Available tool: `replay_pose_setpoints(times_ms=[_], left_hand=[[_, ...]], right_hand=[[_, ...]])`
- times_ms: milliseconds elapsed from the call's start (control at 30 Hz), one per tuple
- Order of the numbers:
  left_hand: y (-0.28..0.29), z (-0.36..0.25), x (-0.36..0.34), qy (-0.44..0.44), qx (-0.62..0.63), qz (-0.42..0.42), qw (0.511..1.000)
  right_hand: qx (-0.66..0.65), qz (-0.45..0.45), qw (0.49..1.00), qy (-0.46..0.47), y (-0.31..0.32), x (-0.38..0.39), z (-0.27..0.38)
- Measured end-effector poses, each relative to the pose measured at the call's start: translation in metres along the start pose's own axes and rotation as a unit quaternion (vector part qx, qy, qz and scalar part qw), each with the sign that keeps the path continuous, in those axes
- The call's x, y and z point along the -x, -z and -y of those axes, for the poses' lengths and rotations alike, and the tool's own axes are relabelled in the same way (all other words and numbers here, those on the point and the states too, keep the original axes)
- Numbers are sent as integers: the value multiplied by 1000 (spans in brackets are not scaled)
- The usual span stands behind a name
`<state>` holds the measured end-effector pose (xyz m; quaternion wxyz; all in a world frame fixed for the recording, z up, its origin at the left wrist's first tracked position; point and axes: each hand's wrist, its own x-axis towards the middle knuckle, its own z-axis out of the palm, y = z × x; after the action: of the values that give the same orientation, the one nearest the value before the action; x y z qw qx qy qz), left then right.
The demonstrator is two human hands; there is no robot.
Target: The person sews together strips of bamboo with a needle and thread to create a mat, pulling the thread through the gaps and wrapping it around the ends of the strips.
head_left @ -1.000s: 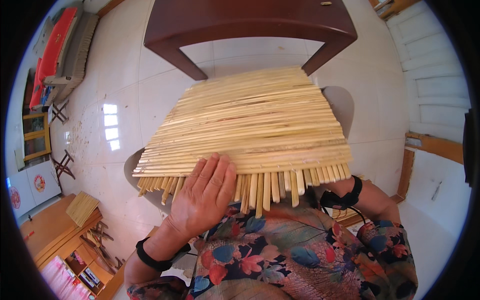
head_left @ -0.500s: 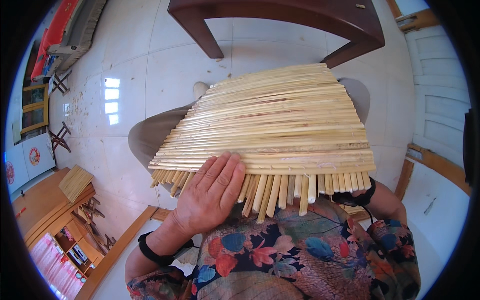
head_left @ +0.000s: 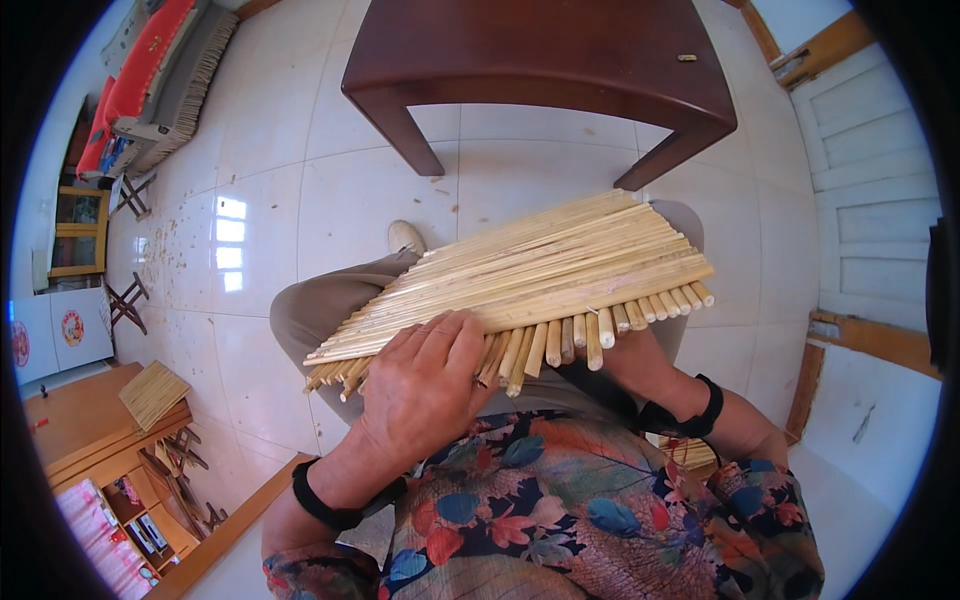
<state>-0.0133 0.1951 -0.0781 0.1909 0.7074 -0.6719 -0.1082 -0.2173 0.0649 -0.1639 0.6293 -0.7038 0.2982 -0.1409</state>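
Note:
A woven mat of pale bamboo sticks (head_left: 540, 270) lies tilted across my lap, its near edge showing the round ends of the upright sticks. My left hand (head_left: 425, 390) lies flat on the mat's near left corner, fingers together and pressing down. My right hand (head_left: 640, 365) reaches under the mat's near right side; only the wrist with a black band shows, the fingers are hidden beneath the sticks.
A dark red-brown wooden table (head_left: 540, 60) stands just ahead on the white tiled floor (head_left: 260, 240). A small woven mat (head_left: 152, 392) rests on a wooden bench at the left. A white panelled door (head_left: 870, 200) is at the right. Folding stools stand at far left.
The mat has tilted, its right side rising and its left corner dropping toward my lap. My left hand stayed on the near left corner.

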Motion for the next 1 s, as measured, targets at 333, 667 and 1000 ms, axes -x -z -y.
replay_pose_setpoints(times_ms=[333,667,1000], left_hand=[[-4,0,-15,10,-26,-10,1000],[-16,12,-51,8,-22,-64,998],[-35,25,-82,53,-57,9,997]], right_hand=[[-52,-15,998,24,-15,-8,37],[258,-153,932,203,-17,-42,47],[428,-75,870,232,6,-72,34]])
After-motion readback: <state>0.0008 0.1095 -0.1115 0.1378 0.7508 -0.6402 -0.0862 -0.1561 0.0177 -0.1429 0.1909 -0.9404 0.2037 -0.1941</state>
